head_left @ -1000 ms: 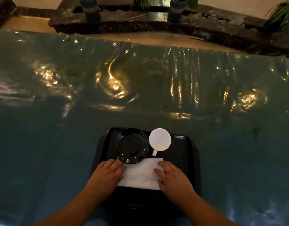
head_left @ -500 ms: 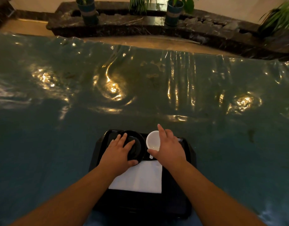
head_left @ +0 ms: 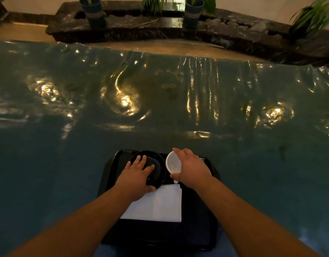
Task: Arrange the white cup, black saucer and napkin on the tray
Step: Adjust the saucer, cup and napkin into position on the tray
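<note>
A black tray (head_left: 200, 229) lies on the table close to me. At its far left sits the black saucer (head_left: 158, 164), with my left hand (head_left: 136, 176) laid over it, fingers on top and thumb at its near rim. Beside it to the right is the white cup (head_left: 173, 164), gripped from the right side by my right hand (head_left: 192, 168); the cup looks tilted toward the saucer. A white napkin (head_left: 158, 204) lies flat on the tray just in front of both, its left corner under my left wrist.
The table (head_left: 160, 108) is covered with a shiny, wrinkled teal plastic sheet that reflects lamps. Beyond its far edge runs a dark stone ledge (head_left: 160, 28) with potted plants (head_left: 192, 12).
Both hands have left the napkin and moved forward: the left onto the saucer, the right around the cup. The cup now looks tilted.
</note>
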